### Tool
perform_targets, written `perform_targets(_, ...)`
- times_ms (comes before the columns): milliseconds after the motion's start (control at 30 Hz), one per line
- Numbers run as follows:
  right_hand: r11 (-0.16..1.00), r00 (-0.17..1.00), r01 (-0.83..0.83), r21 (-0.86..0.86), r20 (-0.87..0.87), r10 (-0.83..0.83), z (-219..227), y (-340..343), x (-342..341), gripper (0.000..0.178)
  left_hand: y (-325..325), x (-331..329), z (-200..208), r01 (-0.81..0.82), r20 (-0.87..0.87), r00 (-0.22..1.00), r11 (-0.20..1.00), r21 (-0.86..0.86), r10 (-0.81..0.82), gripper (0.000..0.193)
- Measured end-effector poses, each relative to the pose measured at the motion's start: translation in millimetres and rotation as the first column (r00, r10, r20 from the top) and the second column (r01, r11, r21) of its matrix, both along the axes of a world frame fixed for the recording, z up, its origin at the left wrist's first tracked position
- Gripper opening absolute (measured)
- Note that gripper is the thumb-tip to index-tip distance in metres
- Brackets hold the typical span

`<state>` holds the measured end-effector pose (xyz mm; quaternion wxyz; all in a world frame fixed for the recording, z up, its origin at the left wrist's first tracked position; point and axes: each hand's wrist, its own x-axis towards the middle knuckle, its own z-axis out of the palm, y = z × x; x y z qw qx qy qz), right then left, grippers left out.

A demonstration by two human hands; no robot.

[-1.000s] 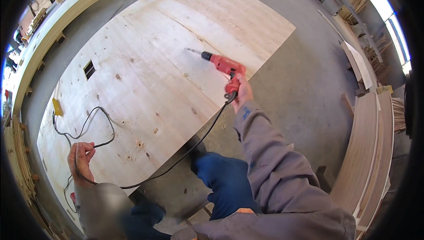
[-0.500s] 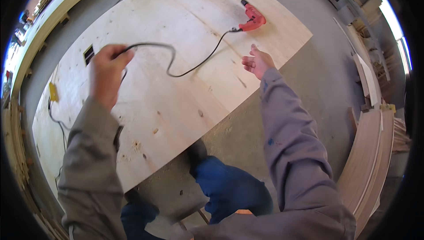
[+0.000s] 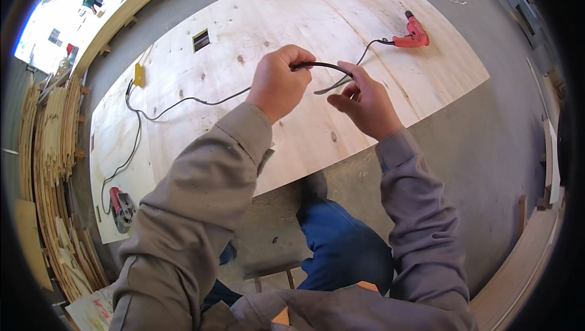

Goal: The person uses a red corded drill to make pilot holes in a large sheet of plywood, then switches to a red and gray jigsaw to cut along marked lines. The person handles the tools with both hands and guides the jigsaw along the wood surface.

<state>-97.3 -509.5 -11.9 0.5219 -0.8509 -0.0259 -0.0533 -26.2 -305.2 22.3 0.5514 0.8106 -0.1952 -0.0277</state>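
Note:
Above a broad plywood sheet [image 3: 292,154], my left hand [image 3: 280,81] is closed on a black power cord [image 3: 326,66]. My right hand [image 3: 365,102] curls its fingers at the bend of the same cord, just to the right of the left hand; the thumb stays a little apart. The cord's far stretch runs to a red power drill [image 3: 415,33], which lies on its side toward the sheet's far right corner. From the left hand the cord trails left across the wood toward a yellow connector block [image 3: 138,75].
A circular saw [image 3: 124,210] sits at the sheet's near left corner. A rectangular cutout [image 3: 201,40] opens in the wood. Stacked timber strips [image 3: 58,142] stand at the left, boards [image 3: 518,270] at the lower right. My knee [image 3: 341,245] is below the sheet's near edge.
My left hand has carried the cord rightward, and my right hand has come to it from its empty, outstretched position. The view has shifted left, bringing the circular saw into sight.

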Motion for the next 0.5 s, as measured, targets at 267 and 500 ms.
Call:
perform_targets(267,0.858,0.9,0.4,0.322,-0.315,-0.302,2.2,-92.9,128.8,0.027,57.5,-32.3,-4.6,-0.095,0.24,0.967,0.994,0.05,0.081,0.041)
perform_targets(500,0.876,0.936,0.349,0.333,-0.069,-0.346,55.7,-177.0,132.3,0.074,210.5,-107.8,-33.9,-0.289,-0.237,0.928,0.957,0.023,0.286,0.031)
